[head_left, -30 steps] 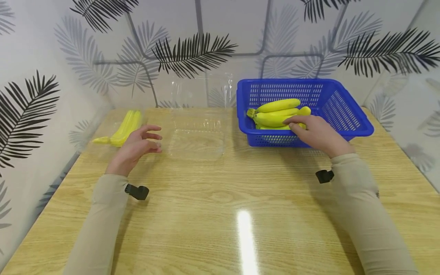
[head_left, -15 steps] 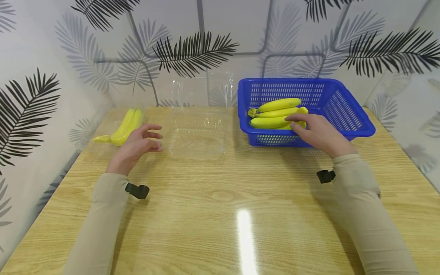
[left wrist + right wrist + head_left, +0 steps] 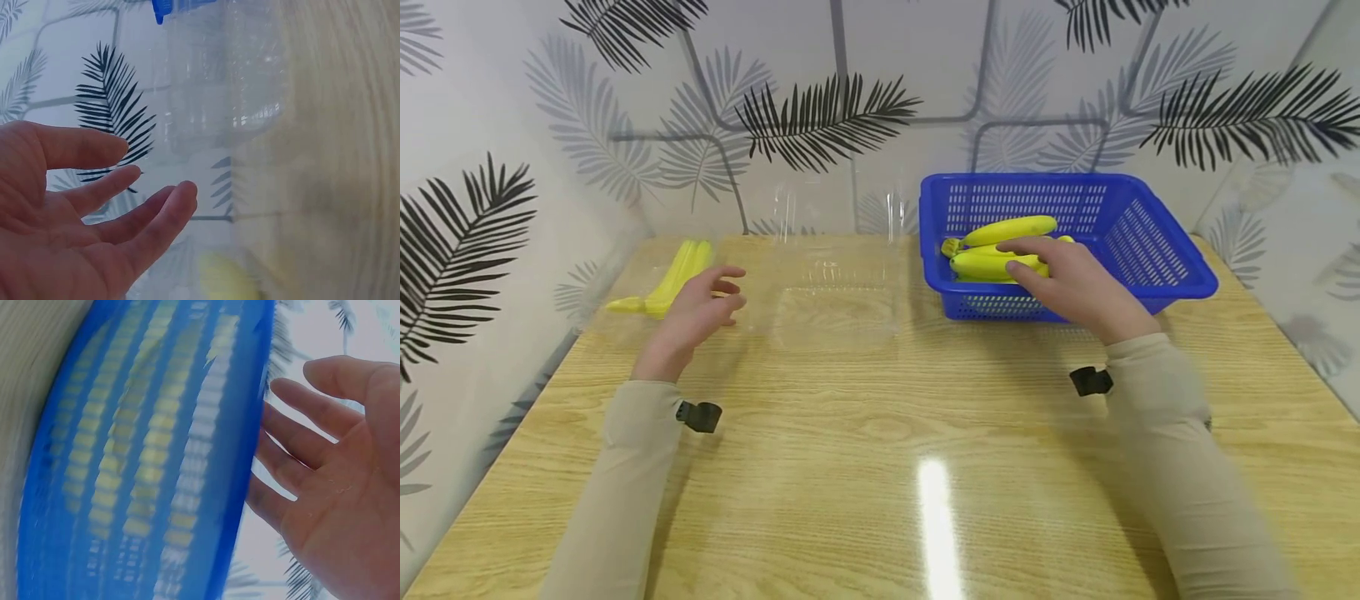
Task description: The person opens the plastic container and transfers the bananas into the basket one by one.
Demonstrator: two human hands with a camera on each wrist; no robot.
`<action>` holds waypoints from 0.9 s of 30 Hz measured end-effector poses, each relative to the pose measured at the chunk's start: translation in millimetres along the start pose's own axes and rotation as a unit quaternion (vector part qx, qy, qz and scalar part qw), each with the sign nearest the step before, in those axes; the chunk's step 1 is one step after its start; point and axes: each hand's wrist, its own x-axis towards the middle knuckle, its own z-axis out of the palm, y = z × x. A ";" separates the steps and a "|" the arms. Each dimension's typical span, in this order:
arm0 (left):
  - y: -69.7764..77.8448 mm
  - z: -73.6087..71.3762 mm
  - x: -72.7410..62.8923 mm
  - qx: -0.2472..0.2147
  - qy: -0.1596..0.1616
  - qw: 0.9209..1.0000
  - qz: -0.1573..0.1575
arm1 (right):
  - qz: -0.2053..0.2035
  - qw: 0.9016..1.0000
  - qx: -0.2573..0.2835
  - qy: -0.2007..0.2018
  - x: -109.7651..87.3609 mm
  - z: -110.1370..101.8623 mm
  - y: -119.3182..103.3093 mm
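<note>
Several yellow bananas (image 3: 988, 267) lie in the blue plastic basket (image 3: 1168, 283). Over the basket's front rim hovers my right hand (image 3: 1071, 283), its fingers loosely extended above the bananas and gripping nothing. In the right wrist view that hand's palm (image 3: 350, 487) shows bare beside the basket wall (image 3: 237, 456). My left hand (image 3: 688, 321) hangs with relaxed fingers in the air, holding nothing. It is between an open clear plastic container (image 3: 835, 325) and more bananas (image 3: 677, 275), which seem to sit in another clear container at the left.
The wooden table (image 3: 850, 467) reaches toward me, with a bright light reflection on it. Behind the containers and basket stands a wall (image 3: 925, 50) with a leaf pattern. The clear container's raised lid (image 3: 838, 208) leans up near that wall.
A banana at the front of the basket has shifted under my right hand. That hand has since moved a little left, off the fruit. The left hand has barely moved.
</note>
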 end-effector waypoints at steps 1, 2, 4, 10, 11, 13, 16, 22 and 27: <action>1.8 -2.2 -2.0 0.016 0.010 1.000 0.008 | -0.009 1.000 0.002 0.002 1.9 2.5 -4.3; 3.5 -4.8 -4.0 0.031 0.022 0.999 0.016 | -0.020 1.000 0.004 0.004 4.2 5.4 -8.5; 7.5 -11.2 -8.3 0.063 0.051 0.996 0.031 | -0.045 0.999 0.009 0.007 9.6 12.6 -17.6; 10.2 -35.7 -16.8 0.130 0.154 0.978 0.051 | -0.106 0.994 0.020 -0.003 25.5 38.6 -50.6; 7.8 -40.5 -17.2 0.138 0.173 0.974 0.050 | -0.115 0.993 0.021 -0.007 28.2 43.2 -56.0; 0.0 -51.1 -18.0 0.154 0.213 0.964 0.040 | -0.127 0.992 0.022 -0.014 33.7 52.0 -66.8; -15.3 -67.7 -19.7 0.156 0.255 0.954 0.004 | -0.136 0.990 0.025 -0.018 41.2 62.9 -80.5; -48.4 -91.9 -25.5 0.104 0.254 0.958 -0.087 | -0.133 0.990 0.040 -0.011 50.5 75.3 -99.2; -68.3 -100.0 -22.0 0.026 0.226 0.968 -0.104 | -0.134 0.989 0.050 -0.026 57.7 87.1 -113.7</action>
